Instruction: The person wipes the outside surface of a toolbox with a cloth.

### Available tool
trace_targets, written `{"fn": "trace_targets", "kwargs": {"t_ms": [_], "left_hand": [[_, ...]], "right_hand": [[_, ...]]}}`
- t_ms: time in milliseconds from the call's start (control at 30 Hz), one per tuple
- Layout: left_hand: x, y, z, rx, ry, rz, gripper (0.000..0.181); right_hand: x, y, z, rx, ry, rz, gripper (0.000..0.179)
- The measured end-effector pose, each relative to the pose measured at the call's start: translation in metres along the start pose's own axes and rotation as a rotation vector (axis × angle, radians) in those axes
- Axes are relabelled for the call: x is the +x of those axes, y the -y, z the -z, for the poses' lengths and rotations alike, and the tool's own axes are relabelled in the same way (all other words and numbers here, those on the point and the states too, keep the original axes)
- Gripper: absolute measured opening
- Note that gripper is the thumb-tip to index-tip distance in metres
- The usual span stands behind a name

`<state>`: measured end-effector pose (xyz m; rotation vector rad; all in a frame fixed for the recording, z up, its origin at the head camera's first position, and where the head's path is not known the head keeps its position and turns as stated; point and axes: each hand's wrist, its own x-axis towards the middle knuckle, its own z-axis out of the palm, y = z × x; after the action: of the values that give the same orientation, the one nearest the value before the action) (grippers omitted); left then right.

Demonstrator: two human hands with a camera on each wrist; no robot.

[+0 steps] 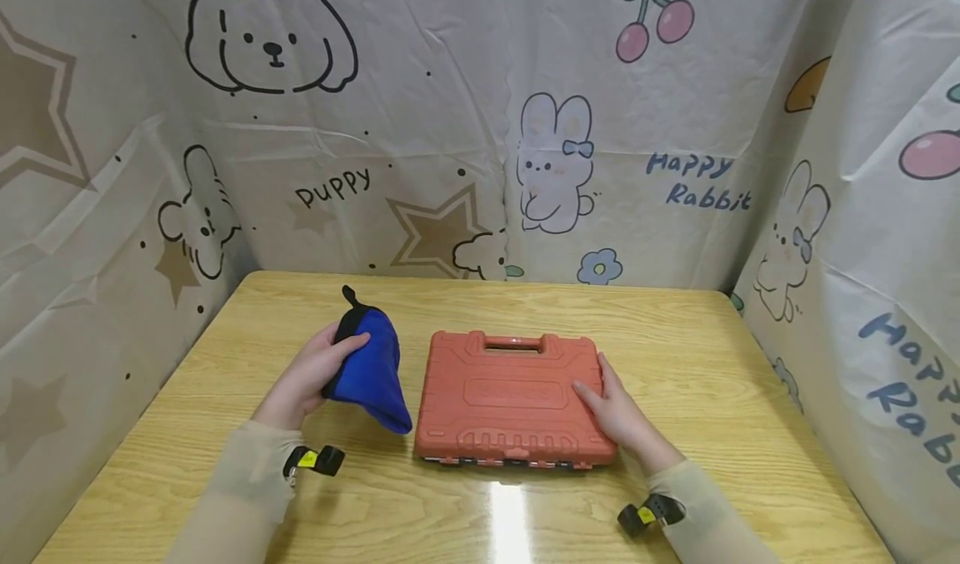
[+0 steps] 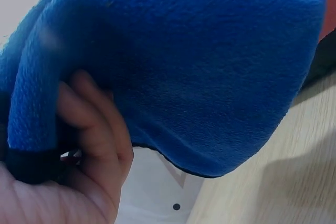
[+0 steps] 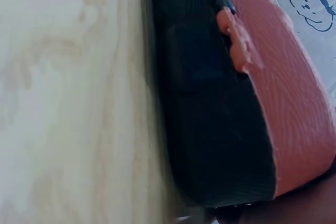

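My left hand [image 1: 313, 371] holds a blue plush cloth [image 1: 378, 364] with black edging and a small black loop at its top. The left wrist view shows the cloth [image 2: 199, 72] folded over, with curled fingers [image 2: 97, 124] against its underside. To its right lies a red plastic tool case [image 1: 517, 393], flat on the table with its handle toward the back and its latches toward me. My right hand [image 1: 621, 410] grips the case's right edge, thumb on the lid. In the right wrist view, the case side [image 3: 215, 124] shows a black lower half; the fingers are mostly hidden.
The wooden table [image 1: 675, 339] carries the case. Light fabric walls [image 1: 450, 131] with cartoon prints stand behind it and at both sides. Each wrist wears a small black camera on a strap, the left camera [image 1: 315, 460] near the table's front left.
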<state>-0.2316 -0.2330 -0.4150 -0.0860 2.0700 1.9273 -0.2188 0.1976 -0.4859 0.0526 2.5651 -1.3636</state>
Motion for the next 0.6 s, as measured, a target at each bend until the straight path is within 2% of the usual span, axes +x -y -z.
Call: {"fn": "trace_targets", "kwargs": {"t_ms": [133, 400, 600], "left_hand": [[0.003, 0.002, -0.003, 0.039, -0.035, -0.004, 0.067], [0.019, 0.0, -0.017, 0.191, -0.134, -0.016, 0.061], [0.04, -0.001, -0.032, 0.405, -0.228, -0.141, 0.052]], "right_hand": [[0.0, 0.001, -0.001, 0.014, -0.012, -0.017, 0.082], [0.0, 0.0, -0.001, 0.021, -0.02, -0.025, 0.082], [0.0, -0.002, -0.002, 0.017, -0.029, -0.026, 0.081]]}}
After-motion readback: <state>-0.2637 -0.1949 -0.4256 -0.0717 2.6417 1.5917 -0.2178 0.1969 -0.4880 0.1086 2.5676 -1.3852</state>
